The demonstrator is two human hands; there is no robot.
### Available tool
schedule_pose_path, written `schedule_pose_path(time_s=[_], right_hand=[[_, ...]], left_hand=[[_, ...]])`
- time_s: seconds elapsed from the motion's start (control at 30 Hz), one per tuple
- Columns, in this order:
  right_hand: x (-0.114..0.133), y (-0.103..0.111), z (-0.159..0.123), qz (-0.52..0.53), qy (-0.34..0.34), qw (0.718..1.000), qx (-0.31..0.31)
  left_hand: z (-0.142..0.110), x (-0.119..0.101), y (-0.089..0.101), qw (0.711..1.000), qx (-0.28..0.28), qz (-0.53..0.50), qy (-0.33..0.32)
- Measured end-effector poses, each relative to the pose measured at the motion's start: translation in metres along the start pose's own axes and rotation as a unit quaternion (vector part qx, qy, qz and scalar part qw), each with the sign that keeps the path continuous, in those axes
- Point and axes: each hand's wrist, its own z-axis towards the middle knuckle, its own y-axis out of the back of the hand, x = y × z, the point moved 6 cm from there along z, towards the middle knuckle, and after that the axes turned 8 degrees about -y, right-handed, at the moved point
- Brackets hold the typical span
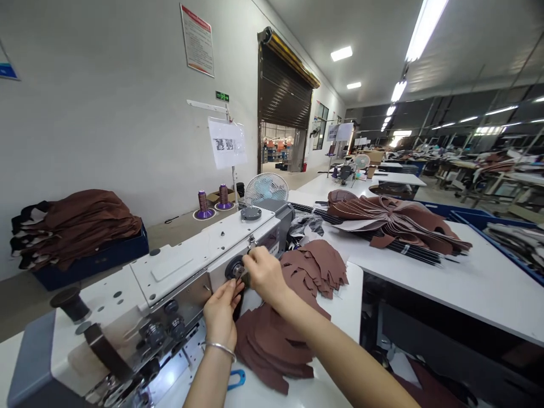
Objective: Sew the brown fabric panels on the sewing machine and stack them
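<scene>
My left hand [221, 309], with a silver bangle on its wrist, is raised to the side of a white sewing machine [178, 266]. Its fingertips are pinched together just below a round black wheel with a metal centre [233, 268]. Close by on the right, my right hand [264, 273] has its fingers curled in a pinch beside the same wheel. Whatever either pinch holds is too small or hidden to make out. Beneath and beyond my hands, stacks of brown cut fabric pieces [272, 345] lie on the white table.
Two brown thread cones [203, 201] stand behind the machine near a fan [267, 188]. At the right, brown panels [395, 218] rest on black strips across another table. A blue bin [93, 263] piled with fabric sits at left. A blue tool [237, 378] lies near my left forearm.
</scene>
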Motion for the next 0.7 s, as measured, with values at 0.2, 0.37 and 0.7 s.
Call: schedule_pose_path(time_s=[0.2,0.37,0.7], right_hand=[[0.016,-0.003,-0.006,-0.006,0.056,0.998,0.007],[0.007,-0.007,0.004,-0.010,0.038,0.999,-0.015],[0.009,-0.002,-0.002,-0.011,0.039,0.999,-0.027]], left_hand=[[0.002,0.002,-0.002,1.000,0.006,-0.020,-0.002],[0.004,0.005,0.000,1.000,0.002,0.004,-0.001],[0.004,0.005,0.000,1.000,-0.006,-0.006,-0.010]])
